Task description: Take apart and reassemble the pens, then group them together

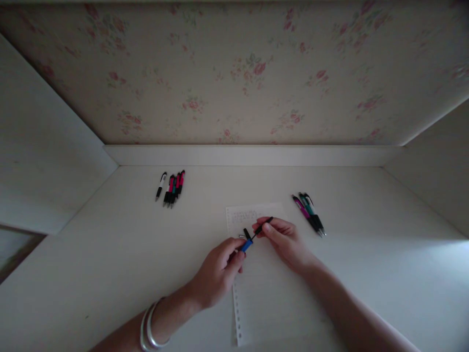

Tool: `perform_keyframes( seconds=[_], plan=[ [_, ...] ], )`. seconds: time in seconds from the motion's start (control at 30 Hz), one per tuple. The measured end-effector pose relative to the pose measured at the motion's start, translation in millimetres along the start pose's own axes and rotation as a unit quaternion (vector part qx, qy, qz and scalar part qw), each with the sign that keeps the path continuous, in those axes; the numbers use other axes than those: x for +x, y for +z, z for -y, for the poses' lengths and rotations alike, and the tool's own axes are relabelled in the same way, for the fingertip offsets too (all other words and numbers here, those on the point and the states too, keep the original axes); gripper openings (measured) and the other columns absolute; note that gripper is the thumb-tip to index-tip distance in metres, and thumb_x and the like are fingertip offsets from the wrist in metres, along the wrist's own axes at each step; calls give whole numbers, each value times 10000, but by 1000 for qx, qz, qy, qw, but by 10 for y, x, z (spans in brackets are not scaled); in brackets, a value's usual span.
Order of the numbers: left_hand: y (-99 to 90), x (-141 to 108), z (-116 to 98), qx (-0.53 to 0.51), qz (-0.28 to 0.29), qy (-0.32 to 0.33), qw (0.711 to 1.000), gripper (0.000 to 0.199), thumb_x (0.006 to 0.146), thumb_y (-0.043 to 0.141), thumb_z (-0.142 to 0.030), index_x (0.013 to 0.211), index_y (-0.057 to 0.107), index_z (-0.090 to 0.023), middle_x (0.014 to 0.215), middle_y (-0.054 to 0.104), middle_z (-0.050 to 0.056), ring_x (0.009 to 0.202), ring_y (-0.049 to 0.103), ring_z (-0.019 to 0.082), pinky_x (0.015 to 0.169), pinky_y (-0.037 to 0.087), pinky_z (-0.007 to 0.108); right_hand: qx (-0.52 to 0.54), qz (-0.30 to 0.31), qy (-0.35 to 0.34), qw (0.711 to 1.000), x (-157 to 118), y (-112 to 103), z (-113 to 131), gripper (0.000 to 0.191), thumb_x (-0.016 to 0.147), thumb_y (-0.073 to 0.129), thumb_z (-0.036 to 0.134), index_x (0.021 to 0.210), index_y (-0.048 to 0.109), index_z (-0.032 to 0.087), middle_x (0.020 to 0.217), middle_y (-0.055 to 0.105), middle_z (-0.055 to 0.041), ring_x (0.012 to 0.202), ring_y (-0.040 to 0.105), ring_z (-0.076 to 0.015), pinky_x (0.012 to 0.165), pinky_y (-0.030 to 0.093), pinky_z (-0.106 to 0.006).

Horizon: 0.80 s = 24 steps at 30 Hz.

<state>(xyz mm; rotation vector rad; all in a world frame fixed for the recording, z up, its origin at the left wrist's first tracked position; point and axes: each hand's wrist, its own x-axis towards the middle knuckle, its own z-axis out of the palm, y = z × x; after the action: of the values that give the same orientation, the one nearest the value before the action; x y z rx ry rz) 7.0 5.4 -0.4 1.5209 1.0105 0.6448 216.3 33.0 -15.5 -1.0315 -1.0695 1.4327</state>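
Observation:
My left hand (220, 269) pinches a blue pen barrel (246, 245) above a sheet of punched paper (271, 298). Close to its upper right, my right hand (280, 237) holds a black pen part (264, 226) between thumb and fingers. A thin dark piece spans the short gap between the blue barrel and the black part. Just beyond my left fingertips are a small black piece (246, 233) and a small metallic tip (242, 236); whether they lie on the paper or are held is unclear. Handwriting shows near the top of the sheet.
At the back left of the white desk (146, 249), several pens with pink barrels (174, 189) lie beside a white and black pen (160, 186). To the right rest purple (302, 207) and teal (311, 213) pens. A floral wall (220, 73) rises behind.

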Motion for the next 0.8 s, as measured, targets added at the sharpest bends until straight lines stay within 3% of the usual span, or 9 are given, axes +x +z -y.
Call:
perform_keyframes(
  seconds=[0.53, 0.8],
  plan=[
    [6, 6, 55, -34, -19, 1, 999, 324, 971, 515, -416, 1132, 602, -149, 830, 586, 31, 719, 532, 147, 648, 440, 253, -27, 98, 12, 995, -95, 209, 108, 198, 865, 697, 402, 928, 747, 221, 918, 759, -46, 876, 690, -177, 855, 535, -325],
    [2, 9, 84, -40, -48, 17, 998, 324, 964, 524, -439, 1110, 618, -165, 871, 597, 30, 750, 536, 149, 668, 451, 251, -76, 104, -27, 991, -102, 232, 89, 172, 883, 684, 368, 936, 745, 216, 957, 732, -50, 909, 669, -171, 859, 522, -311]
  ],
)
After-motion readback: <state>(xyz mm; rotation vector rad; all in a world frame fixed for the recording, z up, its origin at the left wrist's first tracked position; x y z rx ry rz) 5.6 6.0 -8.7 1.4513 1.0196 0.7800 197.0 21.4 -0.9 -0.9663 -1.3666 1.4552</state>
